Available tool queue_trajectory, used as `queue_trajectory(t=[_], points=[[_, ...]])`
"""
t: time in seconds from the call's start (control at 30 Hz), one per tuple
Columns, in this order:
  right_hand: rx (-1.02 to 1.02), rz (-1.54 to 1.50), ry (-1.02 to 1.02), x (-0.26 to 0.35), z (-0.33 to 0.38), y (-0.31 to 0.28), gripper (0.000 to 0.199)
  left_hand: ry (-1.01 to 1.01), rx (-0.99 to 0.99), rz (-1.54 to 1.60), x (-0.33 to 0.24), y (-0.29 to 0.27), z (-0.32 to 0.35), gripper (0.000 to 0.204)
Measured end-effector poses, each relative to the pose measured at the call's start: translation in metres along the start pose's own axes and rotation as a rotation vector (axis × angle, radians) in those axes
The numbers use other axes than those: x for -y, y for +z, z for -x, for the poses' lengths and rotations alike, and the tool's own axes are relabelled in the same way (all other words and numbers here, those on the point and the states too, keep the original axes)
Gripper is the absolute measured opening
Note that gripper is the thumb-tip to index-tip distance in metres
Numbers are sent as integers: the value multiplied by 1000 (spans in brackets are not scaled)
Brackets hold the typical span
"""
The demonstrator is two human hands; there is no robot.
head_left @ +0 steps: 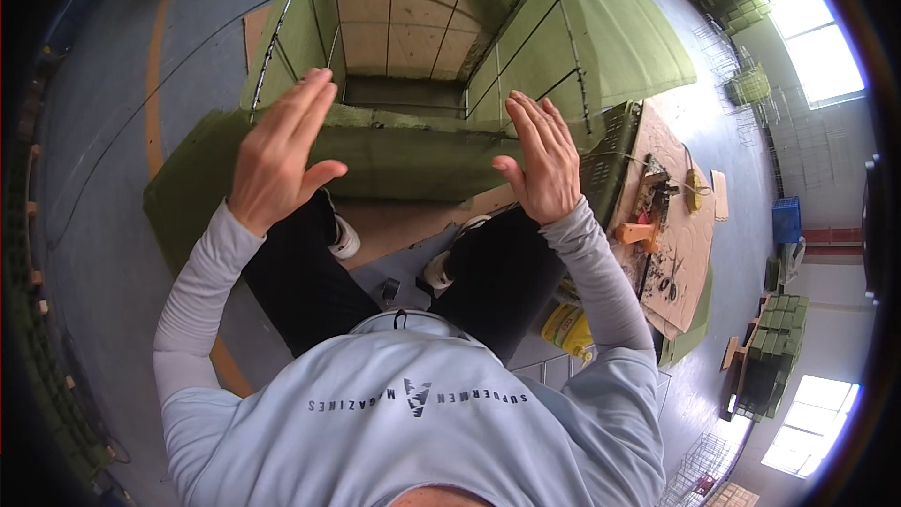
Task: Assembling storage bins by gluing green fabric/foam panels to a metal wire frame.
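Note:
In front of me stands a wire-mesh frame (pixel 388 28) with green fabric panels (pixel 563 56) on its sides. More green fabric (pixel 385 161) runs across its near edge and spreads out to the left. My left hand (pixel 282 155) is over the frame's near left corner, fingers stretched out and thumb apart. Near the right corner my right hand (pixel 542 155) is held much the same way, fingers straight and palm turned inward. Neither hand holds anything. Whether the fingertips touch the wire or the fabric, I cannot tell.
On my right, a cardboard-topped surface (pixel 690 216) carries an orange-handled tool (pixel 638 233), scissors (pixel 668 286) and a yellow tool (pixel 694 190) with a cord. A yellow bottle (pixel 568 327) lies by my right leg. Green stacks (pixel 777 343) stand farther right.

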State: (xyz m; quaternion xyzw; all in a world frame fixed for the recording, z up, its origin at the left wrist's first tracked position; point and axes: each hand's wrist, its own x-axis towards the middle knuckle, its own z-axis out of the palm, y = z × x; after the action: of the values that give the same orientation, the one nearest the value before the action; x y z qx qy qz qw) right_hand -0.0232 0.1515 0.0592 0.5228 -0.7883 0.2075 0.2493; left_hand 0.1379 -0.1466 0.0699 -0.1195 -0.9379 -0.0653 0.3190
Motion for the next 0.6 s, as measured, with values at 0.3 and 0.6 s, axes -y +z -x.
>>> queue_trajectory(t=[0.3, 0.6], points=[[903, -227, 418, -25, -46, 25, 91, -285, 851, 181, 28, 9, -41, 101], [-101, -338, 82, 31, -49, -13, 65, 78, -222, 468, -25, -18, -4, 66]])
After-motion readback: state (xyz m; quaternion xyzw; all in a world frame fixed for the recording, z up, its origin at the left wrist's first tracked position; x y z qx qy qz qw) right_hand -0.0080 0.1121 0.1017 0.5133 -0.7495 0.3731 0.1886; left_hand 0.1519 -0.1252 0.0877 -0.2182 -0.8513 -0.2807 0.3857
